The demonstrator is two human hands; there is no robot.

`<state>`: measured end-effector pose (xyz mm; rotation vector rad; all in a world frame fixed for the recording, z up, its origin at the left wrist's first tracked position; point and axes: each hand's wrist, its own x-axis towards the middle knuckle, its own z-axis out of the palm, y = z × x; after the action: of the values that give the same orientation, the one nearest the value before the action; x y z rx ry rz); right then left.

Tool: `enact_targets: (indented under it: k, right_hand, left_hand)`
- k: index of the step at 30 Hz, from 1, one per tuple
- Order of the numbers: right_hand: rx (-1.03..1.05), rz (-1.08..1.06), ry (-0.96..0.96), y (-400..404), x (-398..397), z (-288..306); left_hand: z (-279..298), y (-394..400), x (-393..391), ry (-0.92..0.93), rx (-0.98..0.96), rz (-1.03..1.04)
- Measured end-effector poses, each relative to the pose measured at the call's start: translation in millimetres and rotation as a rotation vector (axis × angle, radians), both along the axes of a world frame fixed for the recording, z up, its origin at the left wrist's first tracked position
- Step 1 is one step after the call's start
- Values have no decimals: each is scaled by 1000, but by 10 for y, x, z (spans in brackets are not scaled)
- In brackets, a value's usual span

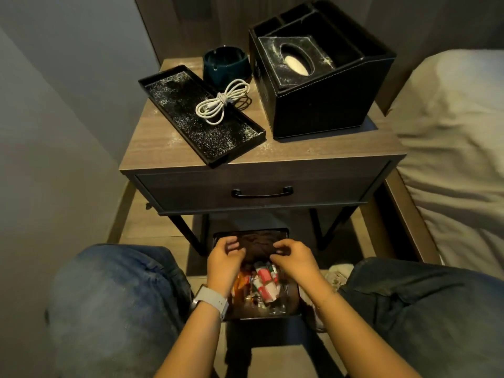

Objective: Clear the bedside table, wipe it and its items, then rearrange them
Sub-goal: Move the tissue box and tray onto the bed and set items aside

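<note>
Hovering low over a small bin (293,296) of wrappers and tubes on the floor, the left hand (223,261) and right hand (296,259) both have loosely curled fingers (231,245), and whether they pinch the dark liner at the bin's rim cannot be told. Above them the bedside table's wooden surface (341,144) carries a dusty black tray (188,124) with a coiled white cable (222,103) lying partly in it, a dark green ashtray (225,64) just behind, and a black leather tissue box holder (321,75) to the right, beside the bed (458,137).
</note>
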<state>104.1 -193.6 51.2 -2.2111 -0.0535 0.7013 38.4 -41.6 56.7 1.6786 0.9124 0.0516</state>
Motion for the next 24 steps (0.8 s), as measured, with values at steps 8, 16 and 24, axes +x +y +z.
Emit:
enact_targets:
  k: [8,16,24]
  right_hand:
    - [407,-157,-241,-301,51,1323]
    - [594,-239,-673,-287,663,2326]
    - [493,-551,-772,-253,1461,2513]
  left_hand:
    - [1106,202,111,-388,95,-84]
    - [2307,205,769,-678,116,-207]
    - [2505,124,1656,-575,77,-179]
